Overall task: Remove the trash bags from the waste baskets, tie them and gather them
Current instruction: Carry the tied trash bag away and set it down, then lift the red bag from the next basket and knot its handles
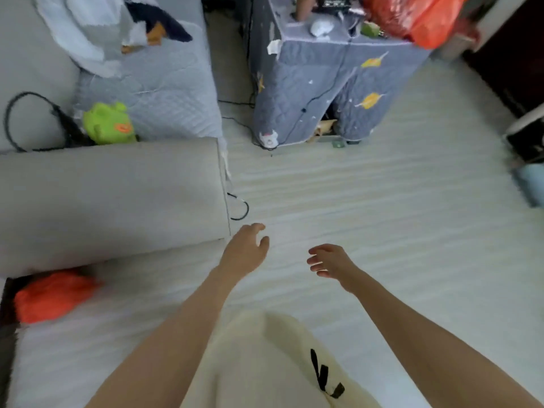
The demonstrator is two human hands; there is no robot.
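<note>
An orange trash bag [50,295] lies on the floor at the lower left, beside a dark edge and below the sofa arm. A second orange bag [418,16] sits on top of the quilt-covered table at the top right. A black-lined basket with a white rim [527,134] stands at the right edge. My left hand [245,248] and my right hand [329,262] hang out in front of me over the bare floor, fingers loosely curled, holding nothing. Both hands are far from either bag.
A grey sofa arm [112,198] and quilted seat fill the left, with a green toy [109,123] and black cable on it. A grey quilt-covered table [323,92] stands ahead, cords trailing on the pale floor [382,207]. A light blue object [530,184] lies at the right.
</note>
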